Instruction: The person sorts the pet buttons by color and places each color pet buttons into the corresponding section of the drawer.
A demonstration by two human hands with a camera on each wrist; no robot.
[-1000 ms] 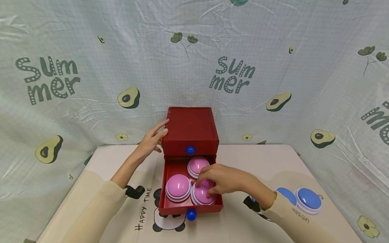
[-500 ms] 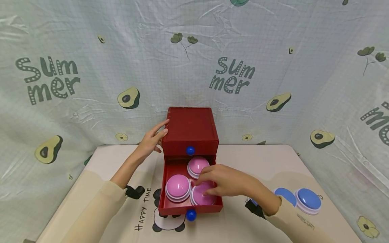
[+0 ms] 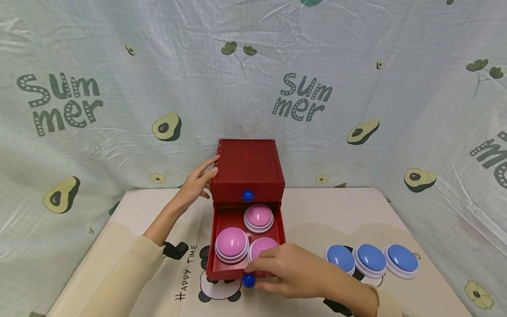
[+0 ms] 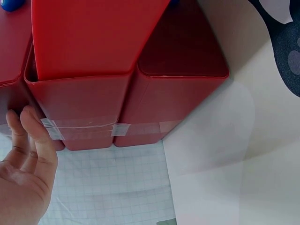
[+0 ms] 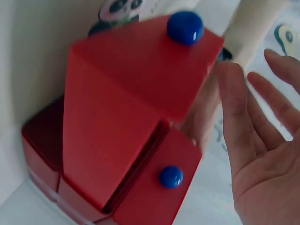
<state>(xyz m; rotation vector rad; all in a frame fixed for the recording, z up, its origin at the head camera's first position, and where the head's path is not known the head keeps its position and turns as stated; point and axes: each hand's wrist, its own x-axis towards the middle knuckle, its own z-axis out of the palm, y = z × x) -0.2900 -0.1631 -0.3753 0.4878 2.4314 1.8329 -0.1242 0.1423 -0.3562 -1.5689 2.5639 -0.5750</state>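
Observation:
A red drawer cabinet (image 3: 247, 163) stands at the back, its middle drawer (image 5: 140, 65) pulled out. Inside lie three pink dome-topped push buttons with white bases: one behind (image 3: 259, 215), one front left (image 3: 231, 242), one front right (image 3: 261, 245) that is partly covered by my right hand (image 3: 291, 270). That hand is at the drawer's front right corner, fingers loosely bent beside the blue knob (image 3: 248, 281); in the right wrist view nothing is between them. My left hand (image 3: 195, 184) rests its extended fingers against the cabinet's left side.
Three blue push buttons (image 3: 370, 257) sit in a row on the table at the right. Another blue knob (image 3: 247, 196) marks the shut top drawer. A printed curtain (image 3: 190, 88) hangs behind the table. Clear tape (image 4: 93, 129) runs round the cabinet's rear part.
My right hand has come off the front right pink button and moved towards me, to the drawer's front near the knob. The left hand stays in place.

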